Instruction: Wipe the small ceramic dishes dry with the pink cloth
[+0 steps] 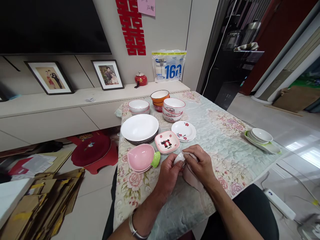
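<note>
The left hand (170, 170) pinches a small dish (179, 159), fingers curled; the right hand (201, 163) closes on a cloth (191, 176) against it, at the table's (205, 130) near side. Farther off stand one cat dish (167, 142) and three stacked patterned bowls (174, 109). Fingers and cloth hide most of the small dish.

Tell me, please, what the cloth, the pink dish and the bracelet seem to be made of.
Cloth: probably fabric, matt; it hangs in loose folds beneath the right hand. Pink dish: likely glazed ceramic, from its smooth, even sheen, though plastic is possible. Bracelet: seemingly polished metal, silvery and shiny.
</note>
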The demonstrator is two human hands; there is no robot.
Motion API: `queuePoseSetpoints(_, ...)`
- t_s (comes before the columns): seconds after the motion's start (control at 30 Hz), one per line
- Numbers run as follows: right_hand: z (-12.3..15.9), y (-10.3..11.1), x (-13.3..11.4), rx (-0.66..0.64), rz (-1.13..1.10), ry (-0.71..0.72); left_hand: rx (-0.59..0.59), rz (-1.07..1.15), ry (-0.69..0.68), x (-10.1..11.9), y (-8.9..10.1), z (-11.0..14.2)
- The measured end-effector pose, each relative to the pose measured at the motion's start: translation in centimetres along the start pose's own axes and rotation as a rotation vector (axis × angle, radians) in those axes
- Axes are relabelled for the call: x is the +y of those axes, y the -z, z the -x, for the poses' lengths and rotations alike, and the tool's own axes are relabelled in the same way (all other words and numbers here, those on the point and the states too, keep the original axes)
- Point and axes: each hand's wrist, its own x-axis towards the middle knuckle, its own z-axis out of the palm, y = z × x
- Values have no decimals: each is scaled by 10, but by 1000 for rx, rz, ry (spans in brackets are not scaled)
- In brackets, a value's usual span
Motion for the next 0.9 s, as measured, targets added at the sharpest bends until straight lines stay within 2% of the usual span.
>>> queuePoseSetpoints(0.07,0,1,4,48,18,-104,4,30,25,1,-1,0)
queuePoseSetpoints(0.13,1,0,3,79,34,-136,13,57,30,1,-2,0)
queuePoseSetpoints(0.27,4,-3,-7,5,39,76,13,46,-28,0,-1,0)
queuePoseSetpoints(0.33,4,-3,-10,-47,33,131,14,0,-64,-1,0,-1)
queuePoseSetpoints(0.4,2,-2,-8,-45,30,97,12,-16,-58,-1,0,0)
queuePoseSetpoints(0.53,-1,-2,0,64,36,-14,17,75,32,-2,-1,-1)
queuePoseSetpoints(0.6,1,-4,-1,73,46,8,24,78,16,-1,-1,-1)
queuePoseSetpoints(0.73,3,-4,-10,-35,19,128,25,-93,-113,2,0,-1)
queuePoseSetpoints(0.8,1,-2,-9,-40,-3,89,14,-144,-129,2,1,-1)
queuePoseSetpoints(0.9,-3,1,-3,57,-12,-105,3,-113,-94,0,2,-1)
